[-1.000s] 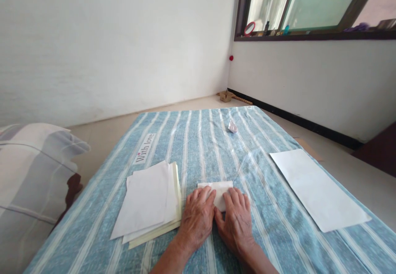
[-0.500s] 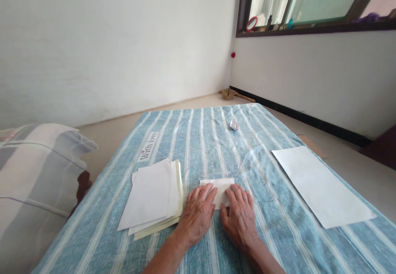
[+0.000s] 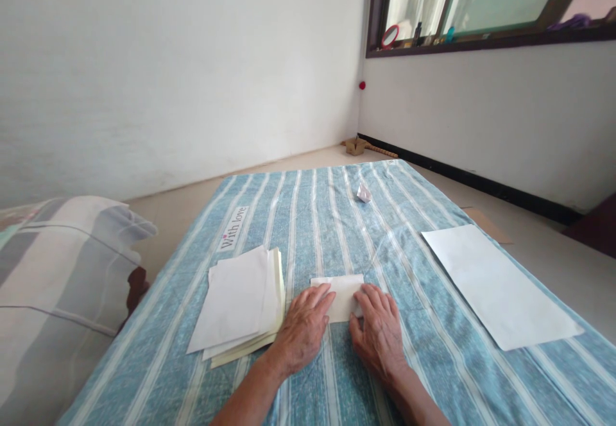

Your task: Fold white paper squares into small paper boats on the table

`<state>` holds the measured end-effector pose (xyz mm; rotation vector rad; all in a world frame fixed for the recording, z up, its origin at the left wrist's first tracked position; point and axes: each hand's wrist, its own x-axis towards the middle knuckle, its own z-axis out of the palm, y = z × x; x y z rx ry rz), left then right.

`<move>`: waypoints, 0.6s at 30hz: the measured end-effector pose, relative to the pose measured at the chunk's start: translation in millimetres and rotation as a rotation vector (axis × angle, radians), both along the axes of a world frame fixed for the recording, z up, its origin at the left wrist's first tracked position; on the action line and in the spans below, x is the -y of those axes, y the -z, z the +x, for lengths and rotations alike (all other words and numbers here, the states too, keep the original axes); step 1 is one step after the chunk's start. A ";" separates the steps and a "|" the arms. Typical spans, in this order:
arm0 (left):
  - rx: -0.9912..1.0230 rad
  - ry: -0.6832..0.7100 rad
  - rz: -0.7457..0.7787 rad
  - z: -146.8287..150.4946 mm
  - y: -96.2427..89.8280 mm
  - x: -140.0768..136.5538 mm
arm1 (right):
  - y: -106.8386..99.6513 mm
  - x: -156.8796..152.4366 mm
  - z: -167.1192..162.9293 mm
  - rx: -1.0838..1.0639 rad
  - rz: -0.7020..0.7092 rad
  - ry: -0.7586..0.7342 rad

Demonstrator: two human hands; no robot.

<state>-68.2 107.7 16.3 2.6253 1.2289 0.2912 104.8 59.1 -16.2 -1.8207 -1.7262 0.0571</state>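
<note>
1. White paper, already folded into a small rectangle (image 3: 342, 294), lies on the striped blue cloth (image 3: 312, 221) of the bed, right in front of the person.
2. The left hand (image 3: 303, 333) lies flat on its near-left edge, fingers together and extended, pressing down.
3. The right hand (image 3: 380, 330) lies flat at its right edge, fingers slightly spread, tips on the paper; neither hand grips anything.
4. Judging by its small size against the long unfolded sheet (image 3: 495, 285) well apart to the right, several folds seem done; the crease is being flattened.
5. A stack of sheets (image 3: 240, 301) sits just left of the left hand, untouched.
6. A tiny folded piece (image 3: 364, 192) lies far up the cloth, possibly a finished one; I cannot tell.
</note>
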 end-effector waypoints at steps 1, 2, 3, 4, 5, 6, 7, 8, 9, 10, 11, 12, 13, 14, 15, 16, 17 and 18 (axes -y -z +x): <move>0.001 0.002 -0.008 -0.3 -0.6 -0.3 | -0.2 0.6 2.1 0.002 -0.002 0.002; 0.003 0.004 -0.014 -0.7 -1.2 -0.6 | -0.5 1.4 4.4 0.005 -0.003 0.007; 0.005 0.006 -0.019 -1.1 -1.6 -0.8 | -0.7 2.4 6.8 0.007 -0.004 0.014; 0.007 0.009 -0.023 -1.6 -2.0 -1.2 | -0.9 3.4 9.1 0.007 -0.007 0.022; 0.010 0.012 -0.028 -2.2 -2.3 -1.6 | -1.1 4.4 11.4 0.006 -0.011 0.029; 0.012 0.014 -0.035 -2.7 -2.5 -2.2 | -1.4 5.3 13.6 0.004 -0.016 0.033; 0.014 0.015 -0.043 -3.3 -2.6 -2.9 | -1.7 6.1 15.6 0.002 -0.022 0.036; 0.017 0.016 -0.052 -3.9 -2.5 -3.8 | -2.1 6.8 17.5 -0.001 -0.027 0.041; 0.018 0.021 -0.065 -4.6 -2.0 -4.9 | -2.5 7.4 19.2 -0.003 -0.031 0.050; 0.017 0.026 -0.080 -5.5 -1.4 -6.1 | -2.9 7.8 20.7 -0.005 -0.035 0.061; 0.015 0.034 -0.096 -6.5 -0.4 -7.3 | -3.2 8.1 21.9 -0.006 -0.038 0.071; 0.012 0.042 -0.112 -7.8 0.8 -8.6 | -3.4 8.4 22.8 -0.005 -0.041 0.079; 0.012 0.052 -0.126 -9.3 2.3 -9.8 | -3.6 8.5 23.4 -0.004 -0.042 0.082; 0.015 0.063 -0.135 -10.9 3.8 -10.9 | -3.6 8.6 23.8 -0.003 -0.043 0.082; 0.022 0.073 -0.139 -12.7 5.4 -11.9 | -3.5 8.6 23.9 -0.002 -0.042 0.081; 0.034 0.084 -0.138 -14.4 7.0 -12.8 | -3.2 8.6 23.9 0.000 -0.040 0.081; 0.050 0.095 -0.136 -16.1 8.5 -13.7 | -3.0 8.6 23.8 0.001 -0.037 0.082; 0.067 0.105 -0.132 -17.7 9.9 -14.4 | -2.7 8.5 23.7 0.001 -0.034 0.084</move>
